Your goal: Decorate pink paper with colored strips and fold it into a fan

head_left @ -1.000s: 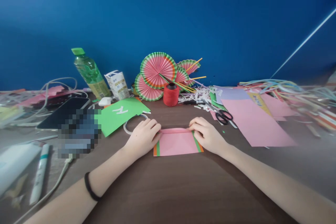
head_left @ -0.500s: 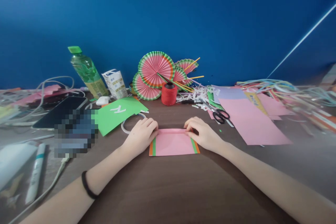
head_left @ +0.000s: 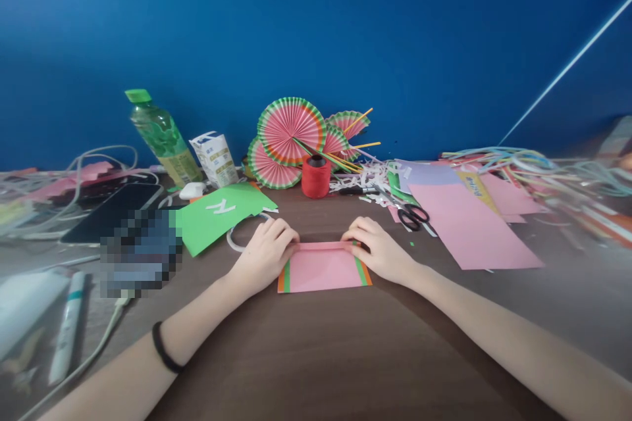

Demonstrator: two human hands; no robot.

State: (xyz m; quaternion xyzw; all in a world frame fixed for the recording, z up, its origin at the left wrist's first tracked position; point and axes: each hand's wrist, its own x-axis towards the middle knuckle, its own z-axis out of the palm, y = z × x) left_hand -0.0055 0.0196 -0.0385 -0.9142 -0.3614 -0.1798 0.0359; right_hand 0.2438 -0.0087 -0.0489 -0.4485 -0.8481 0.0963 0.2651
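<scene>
A pink paper sheet (head_left: 323, 270) with green and orange strips along its left and right edges lies on the brown table. Its far edge is folded into a narrow band. My left hand (head_left: 269, 248) pinches that fold at the far left corner, fingers curled. At the far right corner my right hand (head_left: 378, 248) grips the same fold between thumb and fingers. The fingertips partly cover both corners. Just beyond the sheet stands a spool of red thread (head_left: 316, 179), with round pleated paper fans (head_left: 290, 131) in pink, green and orange behind it.
Black-handled scissors (head_left: 413, 216) lie among white paper shreds. Pink paper (head_left: 474, 230) is spread at the right. To the left are green paper (head_left: 222, 217), a milk carton (head_left: 215, 161), a tilted green bottle (head_left: 165, 138), a marker (head_left: 68, 329) and cables.
The far band of the sheet now looks lifted a little, and my right fingers have shifted slightly inward on it. The whole view has drifted slightly.
</scene>
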